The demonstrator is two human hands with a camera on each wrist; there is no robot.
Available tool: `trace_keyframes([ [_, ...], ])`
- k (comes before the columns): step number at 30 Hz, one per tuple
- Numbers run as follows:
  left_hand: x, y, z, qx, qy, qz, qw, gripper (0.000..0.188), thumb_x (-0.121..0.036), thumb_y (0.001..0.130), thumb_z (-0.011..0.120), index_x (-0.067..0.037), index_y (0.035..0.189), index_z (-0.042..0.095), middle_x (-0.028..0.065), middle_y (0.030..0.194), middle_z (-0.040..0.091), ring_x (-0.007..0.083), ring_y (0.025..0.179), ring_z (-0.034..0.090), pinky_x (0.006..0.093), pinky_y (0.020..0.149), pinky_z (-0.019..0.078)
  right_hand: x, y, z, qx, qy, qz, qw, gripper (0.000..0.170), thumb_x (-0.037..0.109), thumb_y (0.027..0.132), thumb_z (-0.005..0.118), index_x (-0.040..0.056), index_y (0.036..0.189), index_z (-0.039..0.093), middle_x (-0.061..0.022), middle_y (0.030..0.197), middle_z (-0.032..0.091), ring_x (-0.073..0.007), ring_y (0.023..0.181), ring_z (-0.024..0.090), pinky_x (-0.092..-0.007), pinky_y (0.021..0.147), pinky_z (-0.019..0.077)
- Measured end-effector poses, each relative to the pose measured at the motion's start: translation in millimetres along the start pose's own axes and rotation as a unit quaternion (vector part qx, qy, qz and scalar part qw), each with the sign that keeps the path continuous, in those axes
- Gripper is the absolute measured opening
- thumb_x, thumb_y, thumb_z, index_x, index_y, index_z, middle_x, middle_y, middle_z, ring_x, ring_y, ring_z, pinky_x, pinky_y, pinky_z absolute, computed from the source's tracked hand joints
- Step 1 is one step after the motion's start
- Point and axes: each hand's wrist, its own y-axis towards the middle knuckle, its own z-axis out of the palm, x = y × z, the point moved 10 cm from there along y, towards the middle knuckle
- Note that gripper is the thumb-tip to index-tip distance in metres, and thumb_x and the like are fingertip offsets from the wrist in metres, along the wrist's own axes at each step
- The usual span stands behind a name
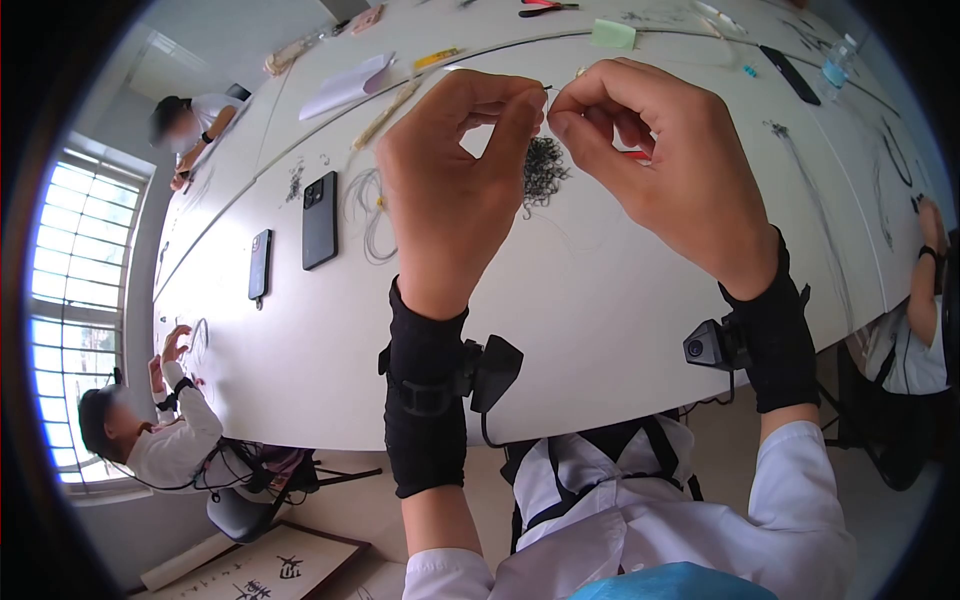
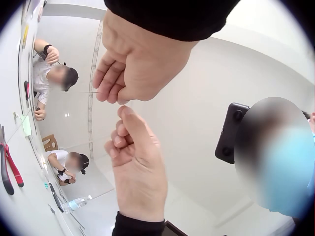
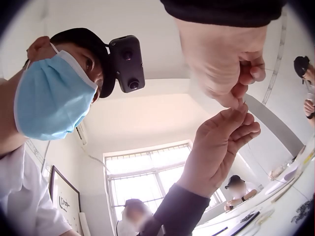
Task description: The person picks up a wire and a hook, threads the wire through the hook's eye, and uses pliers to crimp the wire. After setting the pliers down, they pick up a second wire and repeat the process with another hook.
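In the head view my left hand [image 1: 450, 180] and right hand [image 1: 665, 165] are raised over the table, fingertips almost meeting. The left thumb and index finger pinch a small dark hook [image 1: 547, 88], its tip just showing. My right thumb and index finger pinch close beside it, on what looks like thin clear line; the fingers hide most of it. In the left wrist view a fine strand [image 2: 91, 92] sticks out past the left fingers. Below the hands lies a pile of small dark hooks [image 1: 545, 172], partly covered by the left hand.
Left of the hands lie a coil of clear line [image 1: 375, 225] and two phones [image 1: 320, 220] [image 1: 260, 265]. Red-handled pliers [image 2: 11, 167], a green note [image 1: 613, 35], a dark bar [image 1: 790, 75] and a water bottle [image 1: 838, 62] lie farther off. Other people sit around the table [image 1: 600, 370].
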Motion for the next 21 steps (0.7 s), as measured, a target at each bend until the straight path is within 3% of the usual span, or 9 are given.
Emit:
trace_keyframes([
  [1,-1,0,3,0.012,0.016,0.008,1.0,0.006,-0.001,0.088,0.071,0.004,0.091,0.07,0.0101,0.083,0.074,0.0159,0.077,0.07,0.027,0.075,0.0546,6,0,-2,-0.006,-0.018,-0.024,1.0,0.009,0.011,0.093,0.068,0.0021,0.095,0.068,0.0029,0.074,0.061,-0.0049,0.063,0.044,-0.0219,0.058,0.0366],
  [4,-4,-2,13,0.058,0.056,0.014,0.997,0.006,0.0,0.089,0.07,0.004,0.093,0.07,0.0099,0.084,0.074,0.0153,0.077,0.07,0.0263,0.075,0.0545,1,3,-11,-0.023,-0.004,-0.023,0.999,0.012,0.014,0.095,0.068,0.002,0.096,0.068,0.0024,0.078,0.063,-0.0047,0.068,0.049,-0.0215,0.062,0.0402],
  [9,-12,-5,23,0.103,0.045,0.007,0.994,0.009,0.001,0.091,0.069,0.007,0.098,0.069,0.0101,0.088,0.073,0.0126,0.08,0.069,0.0246,0.078,0.0541,-46,7,-2,0.046,0.147,0.121,0.981,0.021,0.022,0.098,0.066,0.0013,0.099,0.069,0.0006,0.086,0.065,-0.006,0.081,0.057,-0.0201,0.074,0.045],
  [14,-15,-5,17,0.069,0.038,0.053,0.995,0.008,0.002,0.09,0.07,0.006,0.097,0.069,0.01,0.089,0.073,0.013,0.081,0.069,0.0251,0.079,0.0547,-64,-3,22,0.102,0.244,0.193,0.945,0.025,0.024,0.098,0.066,0.0,0.103,0.069,0.0014,0.089,0.065,-0.0048,0.083,0.056,-0.02,0.076,0.0443],
  [17,-17,-4,11,0.034,0.044,0.051,0.997,0.009,0.003,0.089,0.071,0.006,0.097,0.069,0.0095,0.09,0.073,0.0129,0.082,0.069,0.0257,0.081,0.0555,-53,0,25,0.081,0.255,0.141,0.953,0.023,0.023,0.095,0.068,0.0012,0.1,0.073,-0.0016,0.08,0.066,-0.0063,0.072,0.058,-0.0204,0.067,0.046],
  [21,-18,-5,1,-0.018,0.062,0.06,0.996,0.011,0.003,0.087,0.073,0.005,0.096,0.069,0.0084,0.091,0.073,0.0122,0.083,0.069,0.0267,0.085,0.056,-45,-3,25,0.066,0.267,0.161,0.948,0.024,0.024,0.096,0.067,0.0013,0.104,0.071,-0.0001,0.079,0.065,-0.0039,0.071,0.056,-0.0193,0.065,0.0445],
])
